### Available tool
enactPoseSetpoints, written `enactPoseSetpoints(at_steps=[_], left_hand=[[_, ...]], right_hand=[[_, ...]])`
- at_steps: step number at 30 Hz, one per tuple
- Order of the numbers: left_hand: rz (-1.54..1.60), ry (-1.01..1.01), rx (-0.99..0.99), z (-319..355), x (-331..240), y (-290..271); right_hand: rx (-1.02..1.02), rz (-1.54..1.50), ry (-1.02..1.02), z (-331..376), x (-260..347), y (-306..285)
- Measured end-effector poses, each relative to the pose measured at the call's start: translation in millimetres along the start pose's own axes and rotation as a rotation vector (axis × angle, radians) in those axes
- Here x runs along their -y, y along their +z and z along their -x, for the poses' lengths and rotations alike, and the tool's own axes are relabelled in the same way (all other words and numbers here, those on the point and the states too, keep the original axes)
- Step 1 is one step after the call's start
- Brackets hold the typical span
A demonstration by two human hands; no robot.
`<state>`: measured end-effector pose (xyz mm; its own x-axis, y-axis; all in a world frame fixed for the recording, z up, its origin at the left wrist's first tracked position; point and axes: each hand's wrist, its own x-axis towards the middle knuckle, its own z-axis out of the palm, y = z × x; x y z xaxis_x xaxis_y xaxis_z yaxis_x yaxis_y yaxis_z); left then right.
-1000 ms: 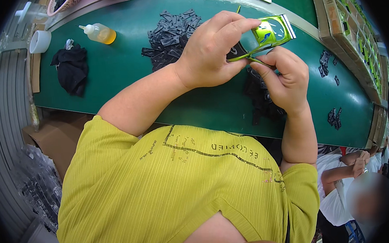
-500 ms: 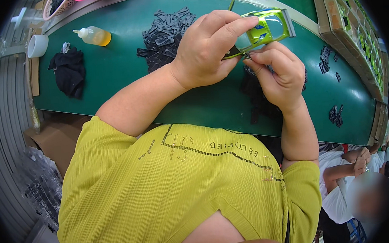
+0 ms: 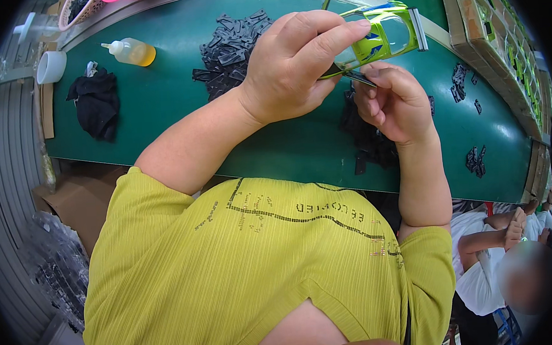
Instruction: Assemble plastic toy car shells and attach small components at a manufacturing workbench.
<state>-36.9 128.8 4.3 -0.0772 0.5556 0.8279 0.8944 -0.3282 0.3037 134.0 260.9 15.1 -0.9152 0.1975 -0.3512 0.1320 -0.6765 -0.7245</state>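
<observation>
Above a green felt-like worktable (image 3: 177, 109), the left hand (image 3: 295, 67) pinches a glossy lime-green toy car shell (image 3: 381, 33) with clear windows, while the right hand (image 3: 395, 102) closes its fingertips on a thin dark plastic piece (image 3: 360, 77) at the shell's lower edge. Angular black plastic parts (image 3: 230, 42) lie heaped nearby, beside a soft squeeze bottle (image 3: 131, 52) of amber liquid.

A single fisheye view is given, taken from the head and directed steeply downward and forward. The yellow-green ribbed shirt (image 3: 231, 270) is seen very close below, the green-topped counter (image 3: 171, 109) lies beyond, and straight edges are bent toward the rim.
</observation>
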Motion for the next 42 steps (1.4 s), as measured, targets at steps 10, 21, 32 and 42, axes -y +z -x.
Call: enactPoseSetpoints(at_steps=[10, 21, 32, 42], left_hand=[[-0.031, 0.076, -0.037, -1, 1, 2], [0.026, 0.005, 0.008, -6, -4, 5], [-0.01, 0.075, -0.035, -2, -3, 5], [0.036, 0.119, -0.029, -4, -6, 3]], right_hand=[[-0.001, -0.062, -0.037, 3, 0, 17], [-0.004, -0.131, 0.049, -1, -8, 8], [-0.009, 0.004, -0.052, 2, -9, 16], [0.105, -0.262, 0.026, 2, -14, 7]])
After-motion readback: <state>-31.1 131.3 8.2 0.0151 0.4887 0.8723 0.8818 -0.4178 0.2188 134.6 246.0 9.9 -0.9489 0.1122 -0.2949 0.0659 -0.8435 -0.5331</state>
